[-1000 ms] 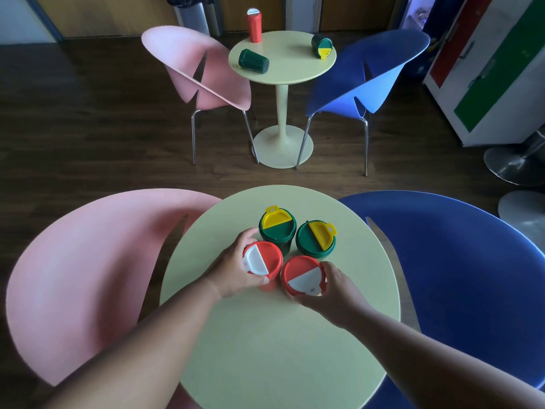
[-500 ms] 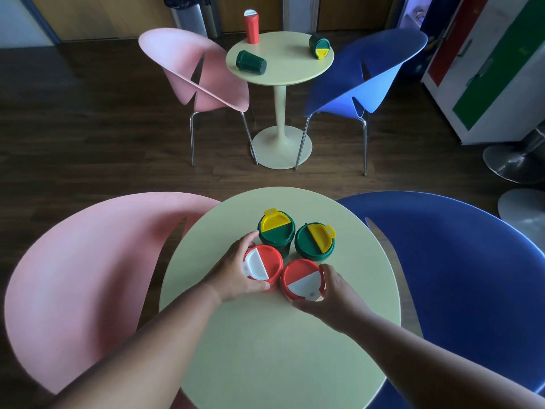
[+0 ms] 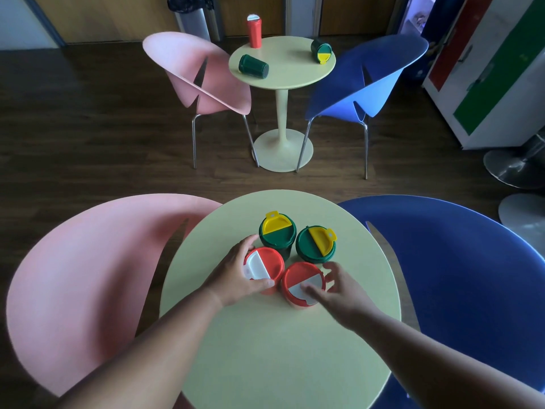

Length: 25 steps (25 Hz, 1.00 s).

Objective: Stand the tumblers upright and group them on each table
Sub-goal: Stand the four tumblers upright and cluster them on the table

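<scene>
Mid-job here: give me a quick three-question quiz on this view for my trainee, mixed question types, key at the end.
1. True or false: every tumbler on the far table stands upright.
2. How many tumblers are grouped upright on the near table?
3. Which tumbler does the left hand grip?
A. the left green tumbler
B. the left red tumbler
C. the right red tumbler

Key:
1. False. The far red tumbler stands, but the two far green ones lie on their sides.
2. Four: two green, including the right green tumbler, and two red.
3. B. The right hand, fingers spread, is at the right red one.
</scene>
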Each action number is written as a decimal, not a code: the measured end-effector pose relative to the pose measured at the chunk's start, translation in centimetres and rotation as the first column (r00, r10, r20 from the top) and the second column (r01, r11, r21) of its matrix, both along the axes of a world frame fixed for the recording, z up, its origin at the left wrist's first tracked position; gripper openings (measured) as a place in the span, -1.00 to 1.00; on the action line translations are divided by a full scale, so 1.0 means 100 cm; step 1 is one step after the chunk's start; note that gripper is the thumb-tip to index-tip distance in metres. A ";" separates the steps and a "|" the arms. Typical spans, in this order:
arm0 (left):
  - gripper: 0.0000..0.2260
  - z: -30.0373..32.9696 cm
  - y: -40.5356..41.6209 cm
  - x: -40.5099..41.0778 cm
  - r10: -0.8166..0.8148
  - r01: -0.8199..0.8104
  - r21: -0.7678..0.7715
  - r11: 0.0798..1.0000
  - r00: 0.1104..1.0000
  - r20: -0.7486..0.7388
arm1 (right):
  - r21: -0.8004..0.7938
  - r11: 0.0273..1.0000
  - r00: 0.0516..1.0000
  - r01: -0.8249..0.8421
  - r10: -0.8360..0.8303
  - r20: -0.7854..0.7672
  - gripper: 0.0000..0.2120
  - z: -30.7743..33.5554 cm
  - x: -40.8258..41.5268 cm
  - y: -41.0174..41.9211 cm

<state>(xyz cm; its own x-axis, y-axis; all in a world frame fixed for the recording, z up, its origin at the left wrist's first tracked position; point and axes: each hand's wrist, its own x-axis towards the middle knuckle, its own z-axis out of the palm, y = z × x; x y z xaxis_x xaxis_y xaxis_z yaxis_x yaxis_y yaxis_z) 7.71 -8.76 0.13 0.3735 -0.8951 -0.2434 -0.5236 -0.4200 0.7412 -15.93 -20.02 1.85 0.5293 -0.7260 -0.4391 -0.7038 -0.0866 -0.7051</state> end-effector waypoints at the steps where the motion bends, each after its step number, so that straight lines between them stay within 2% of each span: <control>1: -0.02 0.002 -0.001 0.000 0.008 -0.008 0.002 1.000 1.000 0.003 | -0.043 0.997 0.998 0.062 -0.062 0.005 -0.31 0.002 0.000 -0.006; 3: 0.01 0.005 -0.003 0.000 0.015 -0.015 0.008 1.000 1.000 0.007 | -0.173 0.972 0.986 0.160 -0.165 -0.011 -0.48 0.007 0.004 -0.025; 5: 0.02 0.007 -0.005 0.000 -0.002 0.002 0.020 1.000 1.000 0.026 | -0.253 0.950 0.980 0.181 -0.196 -0.034 -0.52 0.014 0.015 -0.047; 11: -0.02 0.009 -0.010 0.003 -0.027 0.024 0.048 0.999 0.997 0.073 | -0.084 0.993 0.974 -0.085 0.065 -0.219 -0.37 0.011 0.040 -0.080; 16: 0.03 0.013 -0.008 0.002 -0.078 0.072 0.070 0.995 0.994 0.079 | -0.123 0.985 0.970 -0.124 0.094 -0.225 -0.35 0.008 0.037 -0.083; 25: 0.01 0.018 -0.011 0.010 -0.086 0.076 0.090 0.993 0.991 0.107 | -0.141 0.977 0.961 -0.160 0.121 -0.248 -0.41 0.010 0.037 -0.085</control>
